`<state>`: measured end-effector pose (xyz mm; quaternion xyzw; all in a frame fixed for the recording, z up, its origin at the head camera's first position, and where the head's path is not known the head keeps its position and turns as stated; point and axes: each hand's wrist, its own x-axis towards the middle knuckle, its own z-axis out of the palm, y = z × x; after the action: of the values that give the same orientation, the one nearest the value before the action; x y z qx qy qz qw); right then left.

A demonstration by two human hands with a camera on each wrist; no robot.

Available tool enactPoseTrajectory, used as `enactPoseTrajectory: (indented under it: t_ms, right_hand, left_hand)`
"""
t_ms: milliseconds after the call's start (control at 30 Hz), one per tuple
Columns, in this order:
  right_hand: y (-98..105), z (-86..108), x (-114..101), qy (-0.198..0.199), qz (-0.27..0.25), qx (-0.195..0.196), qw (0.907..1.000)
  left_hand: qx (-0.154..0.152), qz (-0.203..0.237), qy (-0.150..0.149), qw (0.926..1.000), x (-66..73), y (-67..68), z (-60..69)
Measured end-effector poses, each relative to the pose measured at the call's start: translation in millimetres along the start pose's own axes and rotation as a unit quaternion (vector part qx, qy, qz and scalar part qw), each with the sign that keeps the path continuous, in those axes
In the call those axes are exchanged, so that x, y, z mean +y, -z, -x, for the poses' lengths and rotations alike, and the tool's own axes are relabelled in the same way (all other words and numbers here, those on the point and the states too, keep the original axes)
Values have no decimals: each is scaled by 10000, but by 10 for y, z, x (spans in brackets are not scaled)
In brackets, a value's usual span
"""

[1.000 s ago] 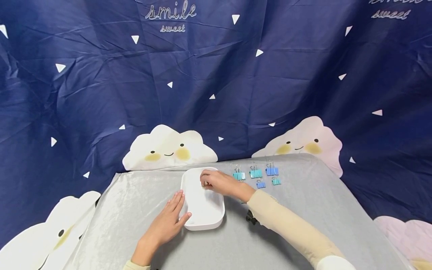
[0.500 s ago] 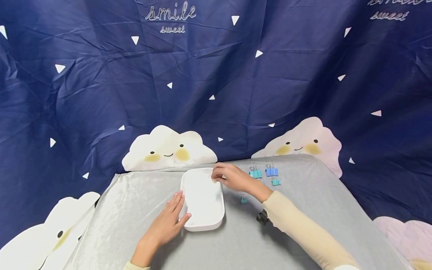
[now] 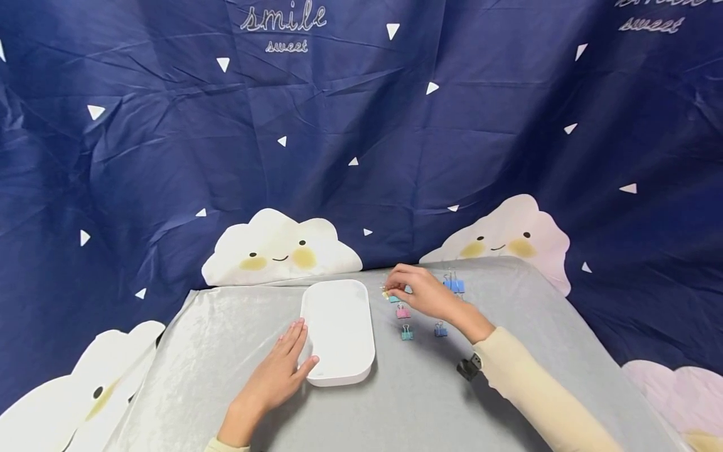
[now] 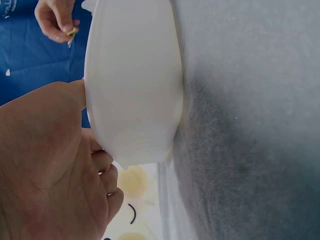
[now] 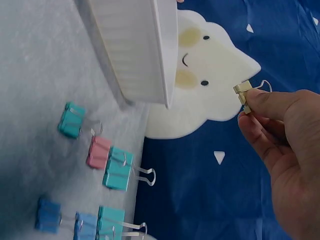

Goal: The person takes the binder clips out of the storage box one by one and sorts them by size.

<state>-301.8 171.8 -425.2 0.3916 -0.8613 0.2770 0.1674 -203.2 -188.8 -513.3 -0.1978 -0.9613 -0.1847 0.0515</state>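
Note:
A small yellow binder clip (image 5: 243,89) is pinched between the thumb and fingers of my right hand (image 3: 420,292), held above the table to the right of the white tray. My left hand (image 3: 277,367) rests against the left rim of that white tray (image 3: 341,380), fingers extended along it. Beneath and around my right hand stand several other binder clips: a pink one (image 3: 403,312), a small teal one (image 3: 407,333), a small blue one (image 3: 440,329) and a larger blue one (image 3: 454,285). The hand partly hides a larger teal clip (image 5: 118,168).
Grey cloth (image 3: 395,414) covers the table. A dark blue curtain (image 3: 361,125) with clouds and triangles hangs behind it. A black camera (image 3: 467,369) sits at my right wrist, below the beige sleeve (image 3: 536,389).
My right hand has moved right, from over the tray to above the clips, carrying the yellow binder clip. Front clips once behind the forearm now show. My left hand stays at the tray.

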Motion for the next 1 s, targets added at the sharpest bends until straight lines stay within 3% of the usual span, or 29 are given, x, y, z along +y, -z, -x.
enactPoseTrajectory:
  t_ms: [200, 433, 733, 1000]
  right_hand:
    - [169, 198, 78, -414, -47, 116, 9991]
    - [268, 508, 251, -630, 260, 344, 9971]
    - [298, 985, 519, -956, 276, 694, 9926]
    - [248, 1382, 724, -1632, 205, 586, 9846]
  left_hand:
    - [70, 37, -30, 10000, 5, 20, -1]
    - [95, 66, -60, 9999, 8, 14, 7]
    - [72, 88, -34, 9999, 5, 10, 12]
    - [115, 98, -59, 9999, 6, 2, 12]
